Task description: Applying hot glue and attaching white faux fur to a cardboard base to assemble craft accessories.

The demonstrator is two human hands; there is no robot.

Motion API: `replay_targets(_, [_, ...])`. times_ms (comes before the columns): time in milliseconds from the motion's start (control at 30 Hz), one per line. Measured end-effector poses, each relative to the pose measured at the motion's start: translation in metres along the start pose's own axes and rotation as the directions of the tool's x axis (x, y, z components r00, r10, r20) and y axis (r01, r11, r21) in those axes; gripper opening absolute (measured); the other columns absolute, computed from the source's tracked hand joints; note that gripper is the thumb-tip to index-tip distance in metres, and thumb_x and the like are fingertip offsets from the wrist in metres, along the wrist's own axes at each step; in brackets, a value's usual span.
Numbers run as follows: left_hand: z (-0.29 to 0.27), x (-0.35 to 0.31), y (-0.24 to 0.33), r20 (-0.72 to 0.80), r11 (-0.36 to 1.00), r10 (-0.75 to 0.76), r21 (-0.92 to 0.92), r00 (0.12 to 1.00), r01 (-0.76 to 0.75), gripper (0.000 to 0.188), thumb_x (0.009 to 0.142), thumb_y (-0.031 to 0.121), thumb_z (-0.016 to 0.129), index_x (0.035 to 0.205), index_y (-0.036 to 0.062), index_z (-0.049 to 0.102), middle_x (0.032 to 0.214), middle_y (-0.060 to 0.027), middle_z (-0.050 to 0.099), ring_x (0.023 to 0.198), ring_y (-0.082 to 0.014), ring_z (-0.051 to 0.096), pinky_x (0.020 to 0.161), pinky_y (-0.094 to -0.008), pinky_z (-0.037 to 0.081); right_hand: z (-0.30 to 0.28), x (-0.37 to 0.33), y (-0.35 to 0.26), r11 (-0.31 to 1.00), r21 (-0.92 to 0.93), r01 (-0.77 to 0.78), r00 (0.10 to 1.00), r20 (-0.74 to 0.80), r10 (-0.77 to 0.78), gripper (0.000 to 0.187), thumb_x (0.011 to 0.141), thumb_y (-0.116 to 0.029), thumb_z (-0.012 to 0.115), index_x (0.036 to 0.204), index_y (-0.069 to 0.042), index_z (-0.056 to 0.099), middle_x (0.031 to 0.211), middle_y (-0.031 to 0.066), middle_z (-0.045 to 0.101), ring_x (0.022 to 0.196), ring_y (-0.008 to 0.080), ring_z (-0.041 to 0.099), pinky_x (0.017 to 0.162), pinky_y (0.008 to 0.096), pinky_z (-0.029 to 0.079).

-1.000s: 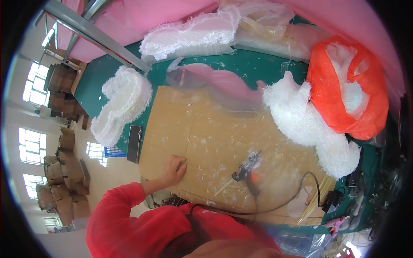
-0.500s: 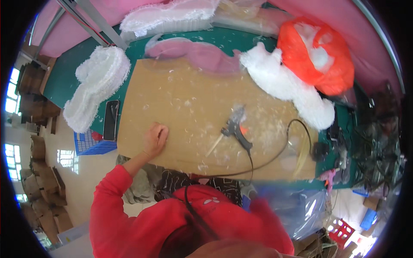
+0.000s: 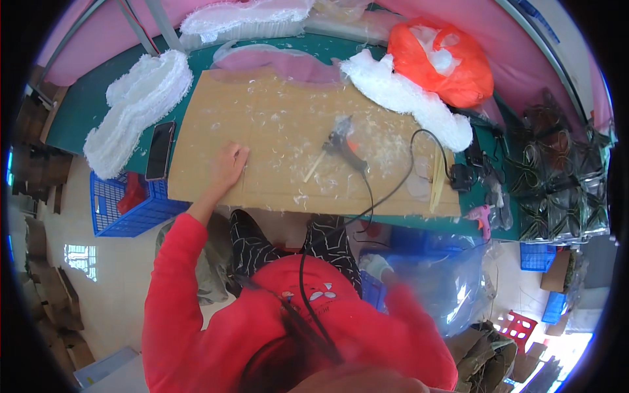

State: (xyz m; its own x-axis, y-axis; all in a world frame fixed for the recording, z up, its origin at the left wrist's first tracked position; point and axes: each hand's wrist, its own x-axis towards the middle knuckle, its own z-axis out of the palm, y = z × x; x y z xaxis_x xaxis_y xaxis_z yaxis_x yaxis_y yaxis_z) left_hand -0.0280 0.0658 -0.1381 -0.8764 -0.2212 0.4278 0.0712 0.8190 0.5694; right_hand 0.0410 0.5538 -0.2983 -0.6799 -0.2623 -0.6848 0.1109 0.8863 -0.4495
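Observation:
My left hand (image 3: 232,165) rests on the brown cardboard sheet (image 3: 216,118) near its front left corner, fingers curled in, with nothing seen in them. Down by my right side, below the table edge, my right hand (image 3: 389,278) is blurred and its fingers are hard to make out. It is beside a whitish item (image 3: 375,266) over a blue basket (image 3: 372,291); whether it touches either cannot be told. A dark glue gun (image 3: 347,150) with a glue stick (image 3: 314,168) lies on the cardboard among white fluff, its cable running to the front edge.
White fluffy shapes (image 3: 141,98) lie at the left and a white fluffy piece (image 3: 406,92) at the right, near an orange-red bag (image 3: 475,78). A phone (image 3: 160,150) borders the cardboard. A pink glue gun (image 3: 481,215), wrapped dark bundles (image 3: 550,183) and a blue crate (image 3: 131,209) surround the work area.
The view has tilted, showing more floor and my legs. My left hand stays on the cardboard with fingers curled. My right arm remains low at my side, blurred.

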Motion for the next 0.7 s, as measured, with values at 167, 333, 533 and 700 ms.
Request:
replay_targets(167, [0.003, -0.003, -0.013, -0.040, 0.999, -0.004, 0.034, 0.999, 0.006, 0.031, 0.083, 0.027, 0.053, 0.066, 0.0016, 0.047, 0.069, -0.0165, 0.050, 0.065, -0.0332, 0.051, 0.056, -0.0405, 0.038, -0.035, -0.021, 0.000, 0.989, -0.035, 0.141, 0.987, 0.085, -0.137, 0.023, 0.079, -0.017, 0.056, 0.089, 0.001, 0.064, 0.090, 0.0126, 0.064, 0.084, 0.0224, 0.061, 0.076, 0.0295, 0.046])
replay_targets(333, [0.001, -0.001, 0.001, -0.015, 0.997, -0.077, 0.019, 0.997, 0.078, 0.035, 0.083, 0.031, 0.053, 0.067, 0.0000, 0.048, 0.068, -0.0171, 0.051, 0.062, -0.0328, 0.051, 0.055, -0.0394, 0.039, -0.084, -0.051, -0.025, 0.993, 0.041, 0.113, 0.993, 0.032, -0.114, 0.024, 0.076, -0.030, 0.059, 0.082, -0.008, 0.067, 0.084, 0.0115, 0.065, 0.083, 0.0283, 0.060, 0.074, 0.0332, 0.046])
replay_targets(533, [0.003, -0.003, -0.007, -0.046, 0.993, -0.061, 0.098, 0.997, 0.066, 0.037, 0.084, 0.033, 0.051, 0.069, -0.0010, 0.050, 0.073, -0.0205, 0.054, 0.067, -0.0371, 0.053, 0.058, -0.0434, 0.040, -0.115, -0.081, -0.055, 0.939, 0.304, 0.159, 0.985, -0.117, -0.129, 0.021, 0.077, -0.021, 0.062, 0.082, -0.001, 0.065, 0.072, 0.0064, 0.064, 0.067, 0.0140, 0.059, 0.064, 0.0273, 0.047])
replay_targets(700, [0.003, -0.001, -0.001, -0.035, 0.993, -0.045, 0.108, 0.998, 0.048, 0.037, 0.084, 0.032, 0.051, 0.068, -0.0016, 0.050, 0.073, -0.0215, 0.054, 0.068, -0.0377, 0.053, 0.059, -0.0442, 0.040, -0.150, -0.116, -0.119, 0.774, 0.341, 0.534, 0.814, -0.455, -0.361, 0.017, 0.080, -0.014, 0.058, 0.082, 0.002, 0.063, 0.072, 0.0050, 0.061, 0.065, 0.0093, 0.055, 0.062, 0.0230, 0.045])
